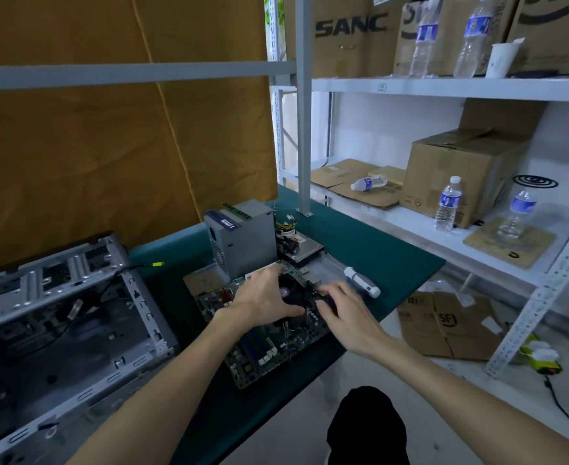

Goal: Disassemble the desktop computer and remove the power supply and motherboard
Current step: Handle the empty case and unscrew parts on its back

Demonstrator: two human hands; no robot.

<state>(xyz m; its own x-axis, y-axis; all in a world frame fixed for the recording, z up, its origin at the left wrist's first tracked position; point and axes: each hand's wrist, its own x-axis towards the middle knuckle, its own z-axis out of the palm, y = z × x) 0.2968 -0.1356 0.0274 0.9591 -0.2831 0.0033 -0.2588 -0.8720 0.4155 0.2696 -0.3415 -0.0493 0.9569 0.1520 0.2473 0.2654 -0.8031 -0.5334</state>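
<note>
The green motherboard (269, 347) lies flat on the teal table (370, 250), outside the case. A black CPU cooler fan (294, 292) sits on it. My left hand (263, 297) grips the fan from the left, fingers curled over its far edge and thumb at its near side. From the right, my right hand (343, 310) holds the fan's other side with bent fingers. The grey power supply (242, 236) stands upright behind the board, with memory sticks on top and its cable bundle (288, 233) trailing to the right. The emptied metal case (58, 327) lies open at left.
A white-handled screwdriver (361, 281) lies right of the board, beside a hard drive (304, 251). White shelving (444, 226) at right holds cardboard boxes and water bottles. A grey frame post (303, 129) stands on the table's far edge. Flattened boxes lie on the floor.
</note>
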